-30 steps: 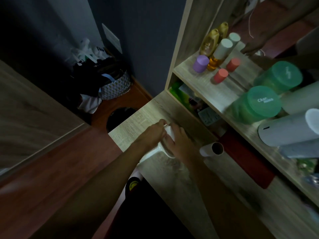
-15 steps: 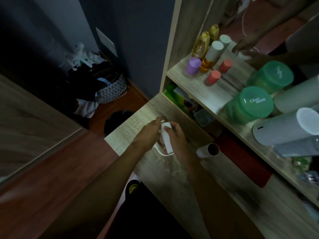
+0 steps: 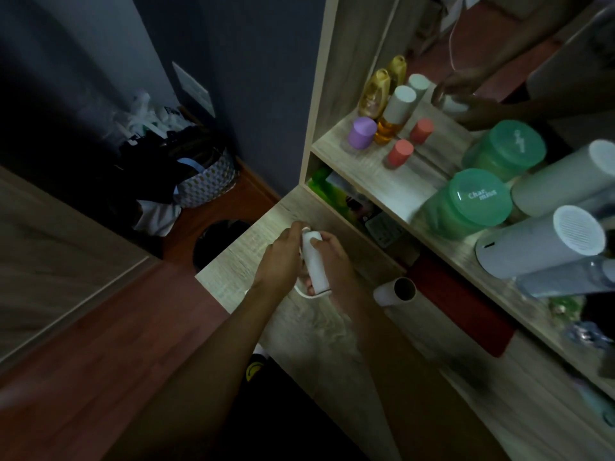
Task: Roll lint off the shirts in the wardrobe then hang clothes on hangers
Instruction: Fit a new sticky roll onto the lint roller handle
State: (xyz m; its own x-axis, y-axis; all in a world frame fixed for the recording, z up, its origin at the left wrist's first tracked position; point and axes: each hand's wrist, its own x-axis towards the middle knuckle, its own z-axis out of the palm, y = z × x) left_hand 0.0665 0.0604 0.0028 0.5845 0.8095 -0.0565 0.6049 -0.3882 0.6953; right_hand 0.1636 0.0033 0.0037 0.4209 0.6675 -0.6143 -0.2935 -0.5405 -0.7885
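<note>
A white lint roller (image 3: 314,261) is held upright over the wooden desk (image 3: 233,257), its roll between both hands and a thin white loop hanging at its lower end. My left hand (image 3: 279,261) grips it from the left, fingers closed at the top of the roll. My right hand (image 3: 336,261) wraps it from the right, thumb on its upper part. No shirts or hangers are in view.
A bare cardboard tube (image 3: 396,291) lies on the desk just right of my hands. The shelf (image 3: 336,151) above carries bottles, a purple cap (image 3: 361,133), green jars (image 3: 479,197) and white cylinders (image 3: 539,241). A full laundry basket (image 3: 206,181) stands on the floor at left.
Both hands have stayed on the desk while turning the roller: it went from lying low between the palms to standing upright. The view shifted slightly right.
</note>
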